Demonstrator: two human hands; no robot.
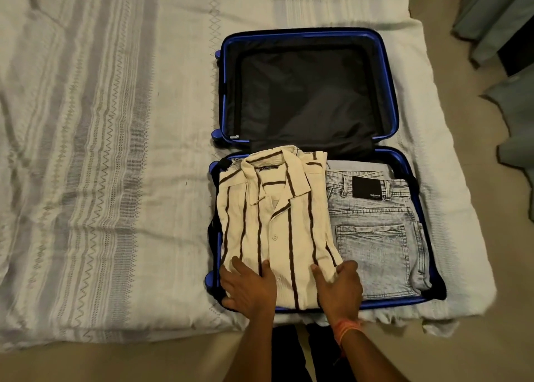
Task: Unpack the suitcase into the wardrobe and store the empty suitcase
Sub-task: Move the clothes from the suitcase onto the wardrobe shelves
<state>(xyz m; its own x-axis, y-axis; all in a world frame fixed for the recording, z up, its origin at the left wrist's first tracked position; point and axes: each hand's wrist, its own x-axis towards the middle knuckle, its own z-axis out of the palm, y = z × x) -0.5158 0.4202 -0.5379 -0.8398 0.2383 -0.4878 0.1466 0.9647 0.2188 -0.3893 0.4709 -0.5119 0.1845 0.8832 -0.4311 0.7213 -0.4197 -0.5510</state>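
We have the blue suitcase (303,92) lying open on the bed (115,150), right of centre. Its lower half holds a folded striped shirt (274,222) beside folded jeans (375,237). Our left hand (248,286) and right hand (339,289) rest flat and spread on the shirt's near edge, gripping nothing. If we lift from that edge alone, the fold will likely fall open, and a trailing corner could drag the jeans askew.
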